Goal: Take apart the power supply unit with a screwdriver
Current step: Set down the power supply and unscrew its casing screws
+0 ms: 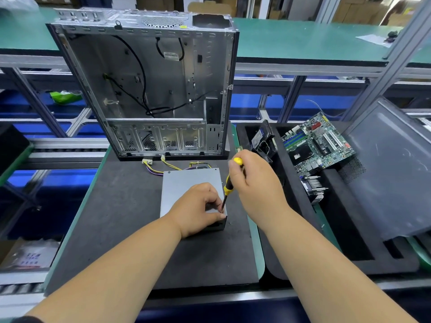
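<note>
Head view. The power supply (pixel 186 190) lies flat on the black mat (pixel 112 217), just in front of the empty computer case (pixel 149 89), its wires trailing toward the case. The left hand (pixel 198 209) rests on the unit's near right corner, fingers curled over the edge and pinching close to the screwdriver tip. The right hand (pixel 253 183) grips the handle of the yellow-and-black screwdriver (pixel 229 183), shaft angled down to that corner; the screw itself is hidden by the fingers.

Judgement: a corner screw is being worked. Recommended: keep the shaft in line with the screw, press down firmly while turning, hold the unit steady, and keep the left fingertips out of the tip's path should it slip.

A circuit board (pixel 319 143) sits in the tray (pixel 349 241) to the right.
</note>
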Demonstrator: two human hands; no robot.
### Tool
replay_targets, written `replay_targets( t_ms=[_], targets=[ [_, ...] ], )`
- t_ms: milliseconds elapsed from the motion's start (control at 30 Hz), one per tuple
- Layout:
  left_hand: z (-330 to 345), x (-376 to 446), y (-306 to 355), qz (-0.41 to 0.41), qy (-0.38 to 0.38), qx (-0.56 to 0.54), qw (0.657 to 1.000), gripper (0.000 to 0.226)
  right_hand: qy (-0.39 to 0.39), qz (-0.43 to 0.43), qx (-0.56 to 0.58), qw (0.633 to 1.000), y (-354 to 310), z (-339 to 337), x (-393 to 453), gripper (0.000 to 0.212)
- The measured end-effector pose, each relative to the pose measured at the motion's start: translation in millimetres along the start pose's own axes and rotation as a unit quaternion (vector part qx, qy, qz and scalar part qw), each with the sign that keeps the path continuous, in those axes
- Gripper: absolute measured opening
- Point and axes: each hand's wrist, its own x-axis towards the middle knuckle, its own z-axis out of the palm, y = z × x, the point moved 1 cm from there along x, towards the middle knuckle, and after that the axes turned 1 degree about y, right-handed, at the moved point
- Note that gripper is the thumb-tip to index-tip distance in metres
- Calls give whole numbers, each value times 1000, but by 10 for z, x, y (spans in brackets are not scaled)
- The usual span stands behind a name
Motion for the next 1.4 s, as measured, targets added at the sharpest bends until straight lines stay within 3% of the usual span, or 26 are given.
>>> replay_targets(
  t_ms=[133, 400, 633, 767, 900, 1000, 1233, 1400],
  targets=[
    [-5, -5, 11, -6, -5, -18, 1000, 33, -25, -7, -16, 1000, 10, 23, -19, 26],
    [-17, 8, -5, -15, -16, 0, 1000, 23, -74, 171, 156, 970, 240, -66, -9, 21],
    [-56, -3, -38, -61, 48, -62, 995, 24, 32, 208, 350, 913, 432, -131, -40, 15],
    [-44, 22, -15, -123, 91, -169, 974, 17, 100, 245, 438, 859, 584, -174, -16, 11],
    [20, 103, 130, -135, 127, -243, 952, 16, 118, 262, 475, 831, 745, -247, -24, 12],
    [170, 187, 320, -130, 112, -229, 958, 19, 146, 249, 488, 824, 864, -362, -55, 10],
    [734, 365, 745, -88, -15, -158, 983, 23, 202, 260, 489, 807, 1213, -682, -252, 9],
    [1160, 509, 823, -120, -15, -104, 987, 17, 216, 264, 481, 807, 1412, -878, -422, 8]
  ],
)
